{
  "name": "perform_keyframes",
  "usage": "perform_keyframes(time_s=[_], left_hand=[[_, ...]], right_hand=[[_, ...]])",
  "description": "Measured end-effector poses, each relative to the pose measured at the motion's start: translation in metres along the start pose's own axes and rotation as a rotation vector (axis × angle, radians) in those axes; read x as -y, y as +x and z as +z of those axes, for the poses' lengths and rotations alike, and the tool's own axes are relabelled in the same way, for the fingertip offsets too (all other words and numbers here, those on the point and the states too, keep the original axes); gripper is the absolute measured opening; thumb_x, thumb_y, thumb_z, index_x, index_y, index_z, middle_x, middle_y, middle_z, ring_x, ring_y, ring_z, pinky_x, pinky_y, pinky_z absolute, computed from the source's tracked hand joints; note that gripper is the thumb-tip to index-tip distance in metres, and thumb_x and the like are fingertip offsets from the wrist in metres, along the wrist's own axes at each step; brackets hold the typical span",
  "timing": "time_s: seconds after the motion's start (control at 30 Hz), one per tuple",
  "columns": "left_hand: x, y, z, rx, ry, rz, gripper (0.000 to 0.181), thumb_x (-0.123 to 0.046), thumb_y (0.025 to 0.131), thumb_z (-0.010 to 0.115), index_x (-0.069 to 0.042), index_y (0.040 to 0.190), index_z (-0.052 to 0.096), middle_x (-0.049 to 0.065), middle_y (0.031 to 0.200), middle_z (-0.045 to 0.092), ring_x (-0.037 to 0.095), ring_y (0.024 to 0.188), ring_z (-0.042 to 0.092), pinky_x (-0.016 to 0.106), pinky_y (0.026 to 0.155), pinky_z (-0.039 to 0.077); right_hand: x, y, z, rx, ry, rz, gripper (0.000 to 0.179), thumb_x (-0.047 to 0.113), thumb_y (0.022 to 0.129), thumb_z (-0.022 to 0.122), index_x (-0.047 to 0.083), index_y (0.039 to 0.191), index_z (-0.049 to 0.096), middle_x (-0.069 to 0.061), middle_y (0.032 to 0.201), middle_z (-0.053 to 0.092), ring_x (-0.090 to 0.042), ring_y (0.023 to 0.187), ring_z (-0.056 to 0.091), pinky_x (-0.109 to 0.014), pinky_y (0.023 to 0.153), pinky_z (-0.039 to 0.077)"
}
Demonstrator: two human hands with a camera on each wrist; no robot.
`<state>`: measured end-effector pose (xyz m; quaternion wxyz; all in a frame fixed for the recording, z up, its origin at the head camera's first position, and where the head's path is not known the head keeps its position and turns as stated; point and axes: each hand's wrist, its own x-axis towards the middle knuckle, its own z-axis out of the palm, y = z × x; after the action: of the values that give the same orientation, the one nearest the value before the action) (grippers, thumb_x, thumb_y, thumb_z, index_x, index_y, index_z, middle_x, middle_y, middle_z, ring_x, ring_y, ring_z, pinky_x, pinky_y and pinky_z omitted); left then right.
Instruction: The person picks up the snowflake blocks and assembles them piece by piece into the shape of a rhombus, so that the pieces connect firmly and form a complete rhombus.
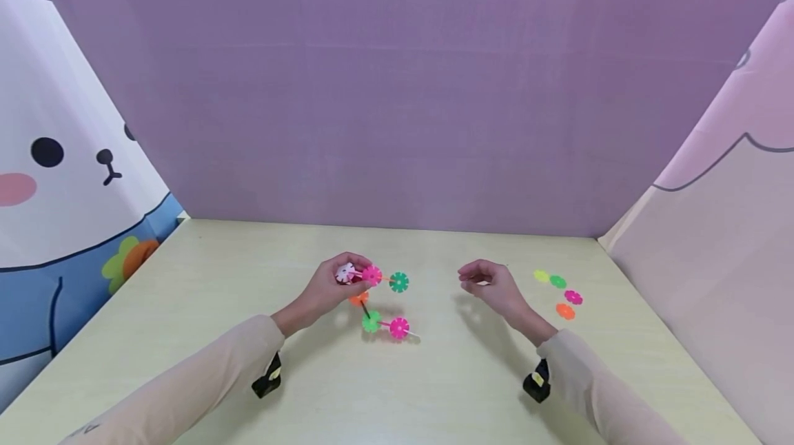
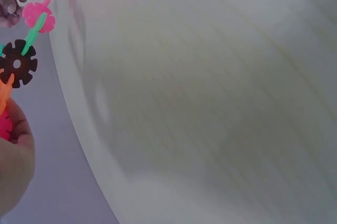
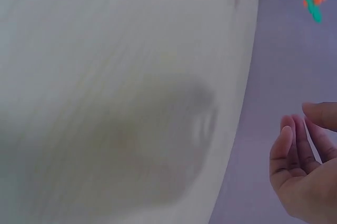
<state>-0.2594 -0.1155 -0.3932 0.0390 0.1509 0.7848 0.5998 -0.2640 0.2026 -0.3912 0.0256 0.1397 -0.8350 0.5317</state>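
Note:
My left hand [image 1: 329, 286] grips a chain of slotted, flower-shaped plastic discs [image 1: 371, 275] between thumb and fingers. White, pink, orange and green pieces are joined edge to edge. One end has a dark green disc [image 1: 399, 282]; the other part hangs down through a light green disc [image 1: 371, 322] to a pink disc [image 1: 400, 328] with a white one seen edge-on. A dark brown disc [image 2: 18, 63] shows in the left wrist view, just beyond the left fingers. Across a gap, my right hand [image 1: 496, 290] hovers over the table, fingers loosely bent, holding nothing.
On the table [image 1: 434, 397], right of my right hand, lie several loose discs: yellow [image 1: 542, 276], green [image 1: 558, 282], magenta [image 1: 573, 297] and orange [image 1: 565, 311]. A purple panel [image 1: 397, 100] rises along the back edge, with printed cloth on both sides.

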Motion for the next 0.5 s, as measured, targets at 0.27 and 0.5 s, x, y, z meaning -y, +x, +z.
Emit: perform_keyframes(time_s=[0.27, 0.5], left_hand=[[-0.001, -0.001, 0.001, -0.012, 0.009, -0.011, 0.035, -0.014, 0.079, 0.071, -0.013, 0.111, 0.058, 0.006, 0.112, 0.058, 0.017, 0.095, 0.058, 0.024, 0.076, 0.053], [0.001, -0.001, 0.001, -0.015, 0.009, 0.003, 0.036, -0.013, 0.079, 0.071, -0.012, 0.112, 0.058, 0.008, 0.113, 0.058, 0.017, 0.095, 0.058, 0.024, 0.075, 0.053]], right_hand=[[-0.027, -0.011, -0.043, -0.056, -0.126, 0.018, 0.025, 0.000, 0.081, 0.063, -0.009, 0.104, 0.059, -0.027, 0.101, 0.062, -0.016, 0.084, 0.061, -0.017, 0.068, 0.050], [-0.042, -0.023, -0.077, -0.089, -0.244, 0.011, 0.023, -0.001, 0.081, 0.063, -0.009, 0.102, 0.060, -0.027, 0.098, 0.063, -0.012, 0.080, 0.062, -0.016, 0.067, 0.048]])
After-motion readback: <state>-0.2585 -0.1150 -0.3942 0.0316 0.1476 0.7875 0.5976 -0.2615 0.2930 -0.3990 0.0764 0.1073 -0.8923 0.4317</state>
